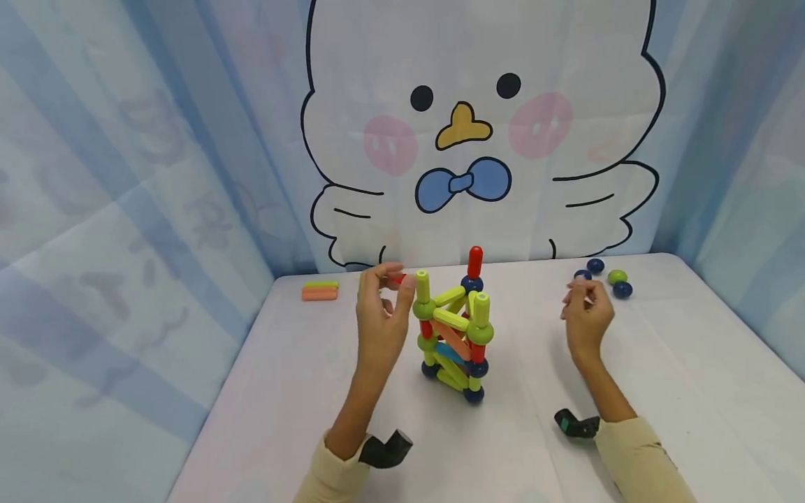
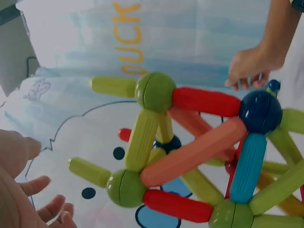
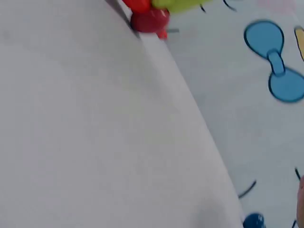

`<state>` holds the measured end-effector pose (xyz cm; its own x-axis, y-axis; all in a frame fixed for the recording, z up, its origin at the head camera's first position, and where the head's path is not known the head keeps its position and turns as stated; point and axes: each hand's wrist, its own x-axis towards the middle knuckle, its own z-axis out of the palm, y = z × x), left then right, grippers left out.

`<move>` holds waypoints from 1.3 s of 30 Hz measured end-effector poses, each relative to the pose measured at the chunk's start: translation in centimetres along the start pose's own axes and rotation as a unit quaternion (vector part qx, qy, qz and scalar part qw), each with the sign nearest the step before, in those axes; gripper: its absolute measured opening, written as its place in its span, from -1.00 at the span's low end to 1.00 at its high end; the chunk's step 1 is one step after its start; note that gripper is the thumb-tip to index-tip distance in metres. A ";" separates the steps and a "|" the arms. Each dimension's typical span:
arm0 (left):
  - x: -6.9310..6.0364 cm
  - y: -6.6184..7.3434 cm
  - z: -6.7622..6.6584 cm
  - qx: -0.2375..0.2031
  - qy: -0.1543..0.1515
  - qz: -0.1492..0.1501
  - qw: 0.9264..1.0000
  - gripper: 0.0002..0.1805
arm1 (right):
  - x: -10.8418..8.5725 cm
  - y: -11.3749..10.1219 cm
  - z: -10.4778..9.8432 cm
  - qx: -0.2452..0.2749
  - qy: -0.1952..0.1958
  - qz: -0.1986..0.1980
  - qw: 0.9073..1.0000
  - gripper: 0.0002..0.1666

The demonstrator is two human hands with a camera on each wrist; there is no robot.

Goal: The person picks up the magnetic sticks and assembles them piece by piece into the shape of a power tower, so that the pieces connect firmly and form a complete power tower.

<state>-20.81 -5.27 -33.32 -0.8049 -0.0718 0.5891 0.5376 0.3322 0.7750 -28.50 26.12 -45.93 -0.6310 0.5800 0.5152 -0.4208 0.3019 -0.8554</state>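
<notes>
A magnetic-stick tower [image 1: 451, 319] stands upright on the table, built of yellow-green, red, orange and blue sticks joined by green and navy balls. Two yellow-green sticks and one red stick [image 1: 475, 262] point up from its top. My left hand [image 1: 382, 318] is raised beside the tower's left side. In the left wrist view its fingers [image 2: 52, 206] spread loosely with nothing seen between them. Over the back right of the table, my right hand [image 1: 588, 318] hangs with bent fingers close to a navy ball [image 1: 582, 275]; I see nothing held. Only a fingertip's edge shows in the right wrist view.
More loose balls lie at the back right: navy ones [image 1: 622, 289] and a green ball [image 1: 617, 277]. A yellow-green stick [image 1: 321, 284] and an orange stick [image 1: 319, 294] lie at the back left. A small red piece [image 1: 399, 278] shows by my left fingertips. A printed curtain [image 1: 377, 230] hangs behind the table.
</notes>
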 end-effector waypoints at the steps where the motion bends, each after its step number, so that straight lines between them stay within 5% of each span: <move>1: 0.3 -0.2 -0.3 0.007 -0.022 -0.024 0.999 -0.57 | 1.0 0.7 -0.7 -0.023 0.025 0.033 0.999 -0.73; 5: 1.2 -1.0 -1.3 0.015 -0.141 -0.106 0.984 -0.35 | 4.4 3.6 -3.4 -0.153 0.083 0.134 0.976 -0.63; 8: 1.6 -1.5 -1.5 0.001 -0.226 -0.160 0.961 -0.27 | 6.0 5.4 -5.1 -0.240 0.058 0.187 0.951 -0.48; 11: 1.7 -2.0 -1.4 -0.010 -0.272 -0.187 0.944 -0.30 | 6.9 6.6 -6.2 -0.283 0.009 0.196 0.939 -0.38; 17: 1.7 -2.7 -0.7 0.013 -0.283 -0.168 0.944 -0.53 | 8.0 7.2 -6.5 -0.331 -0.057 0.188 0.923 -0.35; 26: 1.6 -2.8 -0.2 0.053 -0.268 -0.163 0.948 -0.54 | 8.2 7.0 -6.3 -0.385 -0.112 0.206 0.892 -0.34; 29: 1.6 -2.8 -0.2 0.055 -0.272 -0.164 0.947 -0.54 | 7.8 6.6 -6.0 -0.367 -0.096 0.184 0.907 -0.34; 35: 1.6 -2.6 -0.2 0.063 -0.290 -0.157 0.942 -0.50 | 6.6 4.1 -3.8 -0.234 -0.044 0.060 0.969 -0.50; 39: 1.6 -2.5 -0.2 0.064 -0.296 -0.156 0.940 -0.48 | 6.0 -0.2 -1.7 -0.098 -0.092 0.002 0.991 -0.57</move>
<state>-23.38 -6.37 -34.33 -0.9375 0.3393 0.0774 0.2478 0.4946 0.8331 -31.16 30.82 -42.75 -0.7482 0.4399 0.4967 -0.2944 0.4508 -0.8427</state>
